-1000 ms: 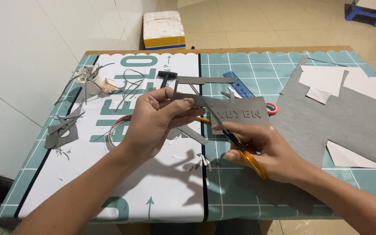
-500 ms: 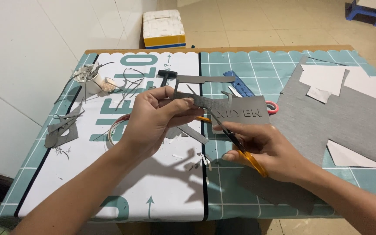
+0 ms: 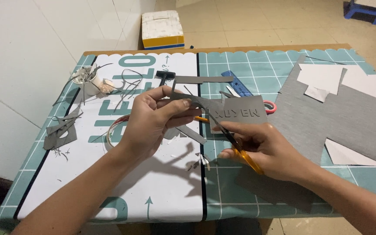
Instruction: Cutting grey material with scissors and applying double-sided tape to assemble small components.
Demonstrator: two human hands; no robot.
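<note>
White cup (image 3: 88, 82) of paper scraps (image 3: 82, 75)

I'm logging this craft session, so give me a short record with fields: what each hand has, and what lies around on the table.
left hand: the left hand pinches a grey cut-out sheet with letters cut into it, held above the table
right hand: the right hand holds orange-handled scissors, blades at the sheet's lower edge
surface: green grid cutting mat beside a white printed mat
right side: large grey sheet with white paper pieces
left side: white cup, grey scraps
behind: blue ruler, white and yellow box on the floor
</note>
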